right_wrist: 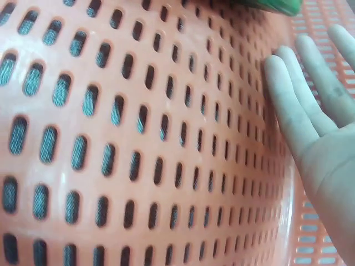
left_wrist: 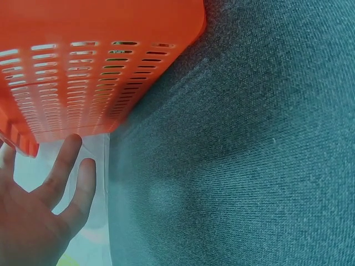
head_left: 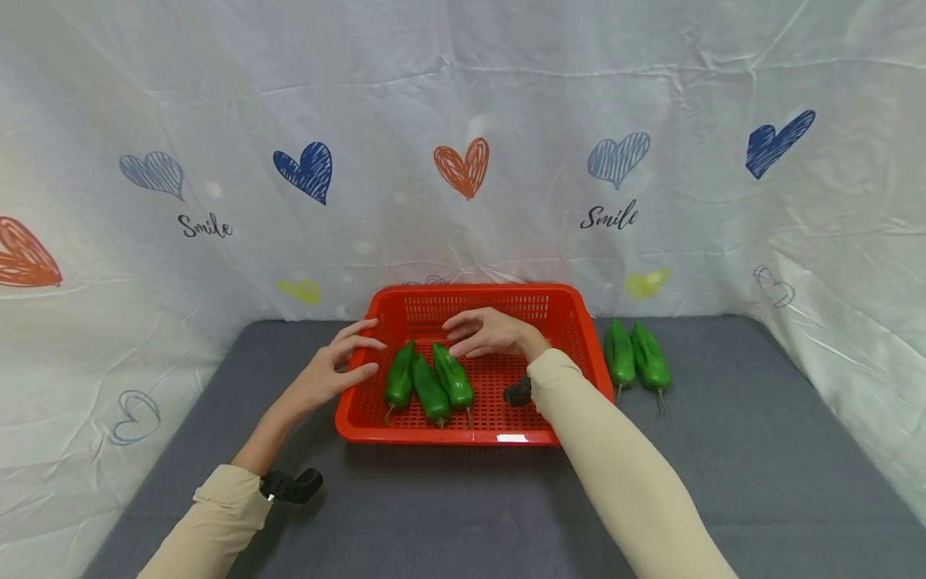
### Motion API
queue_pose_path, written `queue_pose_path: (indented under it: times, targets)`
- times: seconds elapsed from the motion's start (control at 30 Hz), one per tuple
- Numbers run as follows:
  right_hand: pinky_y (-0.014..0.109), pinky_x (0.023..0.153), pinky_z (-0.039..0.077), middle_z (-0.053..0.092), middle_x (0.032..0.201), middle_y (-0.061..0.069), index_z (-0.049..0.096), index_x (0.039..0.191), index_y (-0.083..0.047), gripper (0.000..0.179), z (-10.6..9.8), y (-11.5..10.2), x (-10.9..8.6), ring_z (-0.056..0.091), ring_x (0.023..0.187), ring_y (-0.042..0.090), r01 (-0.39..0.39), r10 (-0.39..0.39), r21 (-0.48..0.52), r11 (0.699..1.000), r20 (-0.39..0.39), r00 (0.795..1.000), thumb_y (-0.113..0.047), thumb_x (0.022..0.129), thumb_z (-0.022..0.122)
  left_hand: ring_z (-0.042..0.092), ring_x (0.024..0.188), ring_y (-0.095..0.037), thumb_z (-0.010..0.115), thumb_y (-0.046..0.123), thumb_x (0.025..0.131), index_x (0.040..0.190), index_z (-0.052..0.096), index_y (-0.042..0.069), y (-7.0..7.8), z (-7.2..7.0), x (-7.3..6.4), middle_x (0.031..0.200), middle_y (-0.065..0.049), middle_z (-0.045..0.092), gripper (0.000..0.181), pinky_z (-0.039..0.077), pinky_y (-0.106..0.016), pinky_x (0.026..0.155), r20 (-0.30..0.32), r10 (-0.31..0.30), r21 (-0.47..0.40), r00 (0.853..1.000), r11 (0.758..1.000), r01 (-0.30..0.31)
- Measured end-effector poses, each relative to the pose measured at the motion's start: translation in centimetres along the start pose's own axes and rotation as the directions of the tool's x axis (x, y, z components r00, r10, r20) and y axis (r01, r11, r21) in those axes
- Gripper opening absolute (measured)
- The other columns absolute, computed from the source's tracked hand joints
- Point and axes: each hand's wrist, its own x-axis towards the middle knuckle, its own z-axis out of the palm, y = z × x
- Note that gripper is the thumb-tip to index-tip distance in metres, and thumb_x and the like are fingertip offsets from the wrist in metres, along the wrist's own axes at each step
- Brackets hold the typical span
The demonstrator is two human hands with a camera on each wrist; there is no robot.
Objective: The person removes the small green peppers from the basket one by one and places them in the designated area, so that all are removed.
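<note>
A red plastic basket (head_left: pixel 434 436) with slotted walls stands on the grey table. Three green peppers lie side by side in its left half: a left one (head_left: pixel 400 378), a middle one (head_left: pixel 430 391) and a right one (head_left: pixel 453 378). Over the basket floor, just behind the right pepper's tip, my right hand (head_left: pixel 494 332) hovers with relaxed fingers and nothing in them. My left hand (head_left: pixel 331 371) is at the basket's left rim, its fingers spread and holding nothing. Seen from the left wrist, those fingers (left_wrist: pixel 62 166) are beside the basket's outer wall (left_wrist: pixel 72 72).
Two more green peppers, one (head_left: pixel 620 355) next to the other (head_left: pixel 652 358), lie on the table (head_left: pixel 723 434) right of the basket. A white cloth (head_left: pixel 535 104) printed with hearts hangs behind the table. Each wrist carries a small black device (head_left: pixel 292 486).
</note>
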Motion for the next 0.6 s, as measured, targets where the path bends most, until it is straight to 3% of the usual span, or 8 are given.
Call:
queue_pose_path:
  times: [0.27,0.6]
  targets:
    - [0.038,0.093,0.052,0.058,0.138,0.018,0.052,0.145,0.003,0.058,0.7,0.2,0.8,0.057,0.124,0.026,0.048,-0.046,-0.142,0.989,0.019,0.999,-0.002,0.092,0.075,0.023,0.146,-0.037,0.067,0.005,0.098,0.125,0.066,0.000,0.1,-0.1,0.0,0.160,-0.013,0.031,0.028,0.026,-0.075,0.102,0.002,0.000,-0.011,1.000,1.000,0.000]
    - [0.036,0.086,0.055,0.064,0.128,0.017,0.060,0.135,0.006,0.050,1.4,-0.1,1.3,0.061,0.118,0.027,0.047,-0.054,-0.220,0.974,-0.028,0.998,0.000,0.089,0.078,0.024,0.146,-0.036,0.068,0.004,0.097,0.125,0.066,0.001,0.2,-0.1,0.0,0.160,-0.014,0.031,0.028,0.027,-0.075,0.102,-0.001,-0.004,-0.016,1.000,1.000,0.004]
